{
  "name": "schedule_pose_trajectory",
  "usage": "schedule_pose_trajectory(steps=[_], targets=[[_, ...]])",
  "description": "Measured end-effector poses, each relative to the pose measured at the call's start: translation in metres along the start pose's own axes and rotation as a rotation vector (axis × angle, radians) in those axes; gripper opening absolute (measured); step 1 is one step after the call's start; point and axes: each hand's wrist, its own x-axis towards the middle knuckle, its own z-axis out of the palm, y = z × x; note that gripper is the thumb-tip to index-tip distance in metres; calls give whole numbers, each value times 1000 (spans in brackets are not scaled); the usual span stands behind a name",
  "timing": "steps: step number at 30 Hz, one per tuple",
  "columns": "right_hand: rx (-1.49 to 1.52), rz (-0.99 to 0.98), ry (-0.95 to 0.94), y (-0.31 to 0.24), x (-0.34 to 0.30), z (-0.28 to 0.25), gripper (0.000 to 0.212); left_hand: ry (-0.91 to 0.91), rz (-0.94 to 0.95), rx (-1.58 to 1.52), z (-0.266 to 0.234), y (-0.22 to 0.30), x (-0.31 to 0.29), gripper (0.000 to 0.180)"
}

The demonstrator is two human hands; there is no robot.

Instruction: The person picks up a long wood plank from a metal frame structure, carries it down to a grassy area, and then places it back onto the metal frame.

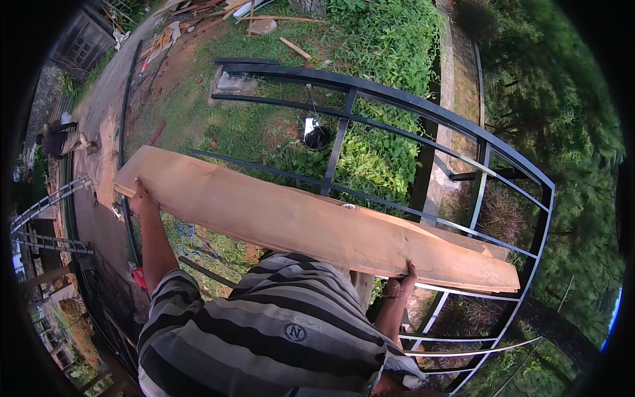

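Observation:
A long, wide wooden plank (284, 218) lies across in front of my body, its left end farther away and its right end nearer. At its left end, my left hand (140, 197) grips the near edge, with the thumb on top and the other fingers hidden beneath. Toward the right end, my right hand (401, 286) holds the near edge from below, its thumb up against the side. Behind the right part shows the edge of another board (456, 242); whether it touches the plank I cannot tell. The plank's right end overlaps a dark metal frame (350, 99) in the view.
The frame's bars spread ahead and to the right, over grass and plants (377, 172). A dark bucket (316, 137) sits among the bars. At the left are a ladder (49, 198), a red tool (139, 276) and a bent-over person (63, 141). Scrap wood (198, 10) lies far off.

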Motion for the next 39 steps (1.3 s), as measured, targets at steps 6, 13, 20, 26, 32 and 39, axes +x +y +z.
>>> schedule_pose_trajectory(steps=[6,13,20,26,32,39], targets=[[-212,119,-29,-32,-3,19,36,41,41,137,3,-12,-11,62],[-944,0,-246,-71,73,-52,43,160,-60,251,-47,-47,-6,56],[-693,301,3,-67,41,-17,43,240,-84,184,-132,-85,-16,52],[-1291,43,-230,-65,69,-6,43,319,-206,131,-162,-103,10,48],[-704,176,-210,-18,43,78,41,441,-238,40,-202,-142,16,45],[-781,169,-244,60,0,146,47,382,-249,-72,-284,-180,78,59]])
